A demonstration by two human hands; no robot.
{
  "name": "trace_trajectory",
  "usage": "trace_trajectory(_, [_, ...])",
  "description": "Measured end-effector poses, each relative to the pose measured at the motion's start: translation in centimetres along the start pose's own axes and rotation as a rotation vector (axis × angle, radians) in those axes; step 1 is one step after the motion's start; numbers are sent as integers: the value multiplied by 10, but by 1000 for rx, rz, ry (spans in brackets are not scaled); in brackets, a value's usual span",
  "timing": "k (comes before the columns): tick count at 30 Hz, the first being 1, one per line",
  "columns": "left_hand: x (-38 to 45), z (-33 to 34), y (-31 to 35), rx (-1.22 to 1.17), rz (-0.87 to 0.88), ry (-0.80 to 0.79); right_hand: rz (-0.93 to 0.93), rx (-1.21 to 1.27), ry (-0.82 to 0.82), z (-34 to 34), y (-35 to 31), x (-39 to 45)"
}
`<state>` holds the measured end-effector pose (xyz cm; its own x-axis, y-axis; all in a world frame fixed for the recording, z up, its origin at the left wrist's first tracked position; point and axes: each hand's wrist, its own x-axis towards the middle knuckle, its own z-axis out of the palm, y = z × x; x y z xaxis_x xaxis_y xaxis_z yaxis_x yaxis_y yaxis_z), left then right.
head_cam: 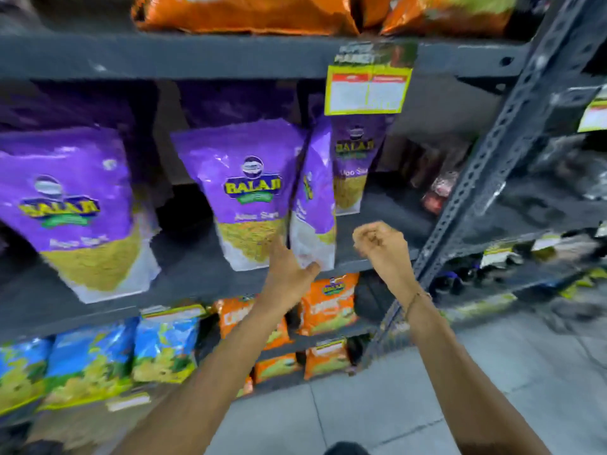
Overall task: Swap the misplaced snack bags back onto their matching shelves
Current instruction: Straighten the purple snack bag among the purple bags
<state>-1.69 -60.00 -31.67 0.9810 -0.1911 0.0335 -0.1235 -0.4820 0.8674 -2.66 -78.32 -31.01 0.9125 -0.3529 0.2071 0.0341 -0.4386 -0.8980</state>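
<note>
Purple snack bags stand on the middle grey shelf [197, 277]: one at the left [75, 208], one in the centre [249, 192], a third turned edge-on [315, 198] and one further back [353, 159]. My left hand [289, 274] reaches up between the centre bag and the edge-on bag, fingers spread, thumb touching the edge-on bag's bottom corner. My right hand [381, 241] hovers to the right of that bag, fingers curled shut with nothing in them. Orange bags [328, 303] sit on the shelf below, and blue bags [164, 349] lie lower left.
Large orange bags [246, 14] fill the top shelf. A yellow price tag [368, 88] hangs from the upper shelf edge. A perforated grey upright [486, 165] divides this rack from a darker rack on the right. Grey floor tiles [394, 405] lie below.
</note>
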Motion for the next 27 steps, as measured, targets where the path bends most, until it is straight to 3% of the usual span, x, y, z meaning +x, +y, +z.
trace_trajectory(3, [12,50,1,-37,-183,11,54,-18,-153,-13,32,48])
trace_trajectory(5, [9,70,12,-132,-256,178,47,-15,-234,-13,42,73])
trace_trajectory(8, [14,87,24,-164,-270,397,36,43,-373,-4,50,101])
trace_trajectory(12, [25,98,21,-96,-303,503,57,137,-618,3,50,120])
trace_trajectory(16, [28,97,14,-130,-219,608,58,196,-794,5,57,123])
trace_trajectory(20, [24,92,11,-173,-159,537,87,275,-821,3,67,128])
trace_trajectory(24, [21,81,6,-269,-167,337,133,320,-989,-13,76,127])
trace_trajectory(27, [32,71,-6,-307,-201,193,133,382,-961,-23,86,120])
